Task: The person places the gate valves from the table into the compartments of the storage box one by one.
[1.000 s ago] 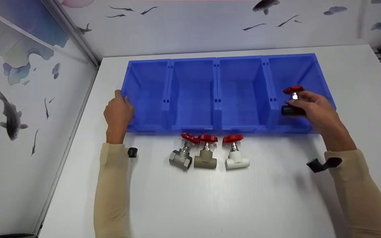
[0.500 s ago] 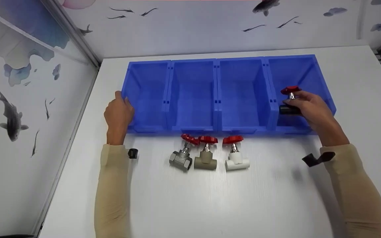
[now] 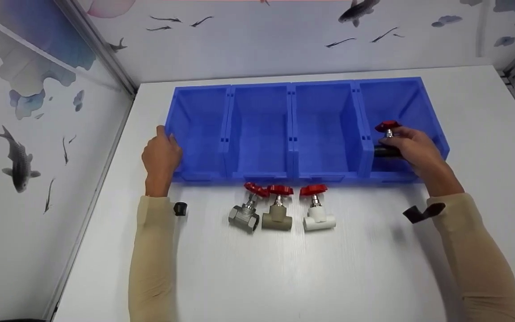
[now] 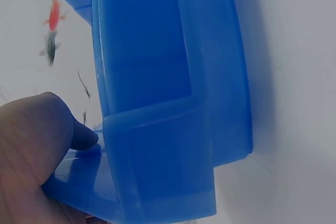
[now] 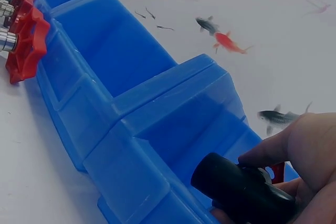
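Observation:
My right hand [image 3: 418, 147] pinches a black valve with a red handwheel [image 3: 387, 126] at the mouth of the rightmost blue bin [image 3: 436, 120]. In the right wrist view the valve's black pipe body [image 5: 241, 190] lies across the fingers, over the bin's front wall. On the left, my left hand [image 3: 162, 154] grips the outer side wall of the leftmost bin [image 3: 197, 129]; its thumb [image 4: 84, 136] lies over the rim in the left wrist view. Three red-wheeled valves lie before the bins: a silver metal valve [image 3: 245, 216], a tan valve [image 3: 277, 219] and a white valve [image 3: 319, 220].
Two middle bins, the second bin [image 3: 262, 129] and third bin [image 3: 324, 129], join the outer ones in one row on the white table [image 3: 275, 277]. Printed panels, a back wall [image 3: 262, 49] and a left wall [image 3: 38, 170], enclose the table.
The right hand has shifted a little left and lower with the black valve, towards the rightmost bin's left divider. The left hand keeps its grip, and the three other valves stay put.

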`<state>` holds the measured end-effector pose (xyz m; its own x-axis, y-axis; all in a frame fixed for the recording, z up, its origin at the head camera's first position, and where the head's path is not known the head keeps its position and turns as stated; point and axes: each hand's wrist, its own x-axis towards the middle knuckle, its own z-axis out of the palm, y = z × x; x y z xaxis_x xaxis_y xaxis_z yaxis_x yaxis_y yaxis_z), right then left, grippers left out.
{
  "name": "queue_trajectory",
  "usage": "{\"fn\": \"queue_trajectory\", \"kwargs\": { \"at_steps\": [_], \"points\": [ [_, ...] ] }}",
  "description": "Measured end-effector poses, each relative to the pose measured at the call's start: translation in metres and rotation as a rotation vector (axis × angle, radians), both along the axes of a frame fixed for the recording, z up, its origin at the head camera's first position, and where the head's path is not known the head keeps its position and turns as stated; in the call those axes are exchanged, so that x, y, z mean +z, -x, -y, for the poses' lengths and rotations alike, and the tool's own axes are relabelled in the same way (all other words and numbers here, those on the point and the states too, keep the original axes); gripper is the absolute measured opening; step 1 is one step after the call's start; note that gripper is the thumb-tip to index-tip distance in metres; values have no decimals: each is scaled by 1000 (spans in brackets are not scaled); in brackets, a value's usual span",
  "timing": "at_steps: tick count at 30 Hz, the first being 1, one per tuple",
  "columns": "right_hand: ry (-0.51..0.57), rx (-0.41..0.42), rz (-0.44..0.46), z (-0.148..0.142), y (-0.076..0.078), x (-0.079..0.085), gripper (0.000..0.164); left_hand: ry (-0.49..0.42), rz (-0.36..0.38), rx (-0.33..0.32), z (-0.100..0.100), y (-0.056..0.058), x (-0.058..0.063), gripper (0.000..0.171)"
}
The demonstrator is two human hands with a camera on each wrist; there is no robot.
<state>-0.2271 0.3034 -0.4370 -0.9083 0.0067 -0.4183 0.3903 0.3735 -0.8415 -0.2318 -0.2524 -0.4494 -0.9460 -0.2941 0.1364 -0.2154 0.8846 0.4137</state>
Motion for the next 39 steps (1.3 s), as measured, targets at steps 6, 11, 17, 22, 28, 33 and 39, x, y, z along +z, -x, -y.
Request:
{"fn": "queue_trajectory", "kwargs": {
  "at_steps": [6, 11, 17, 22, 28, 33, 39],
  "points": [
    [-37, 1, -18, -1, 0, 0, 71, -4, 4, -6, 0, 0, 0, 43],
    [-55, 13, -36, -2, 0, -1, 66, -6, 4, -13, 0, 1, -2, 43],
    [-51, 17, -47, -1, 2, -3, 63, -3, 9, -16, 0, 2, -3, 43],
    [-74, 16, -35, -2, 3, -4, 65, -8, 22, -14, 0, 2, -2, 42],
    [-89, 29, -28, -2, 6, -7, 67, -4, 26, -7, 0, 1, 0, 43],
    [-93, 29, -24, -3, 8, -10, 67, -14, 34, -5, 0, 1, 0, 43],
    [-105, 25, -45, -3, 10, -12, 63, -4, 22, -7, 0, 1, 0, 43]
  ]
}}
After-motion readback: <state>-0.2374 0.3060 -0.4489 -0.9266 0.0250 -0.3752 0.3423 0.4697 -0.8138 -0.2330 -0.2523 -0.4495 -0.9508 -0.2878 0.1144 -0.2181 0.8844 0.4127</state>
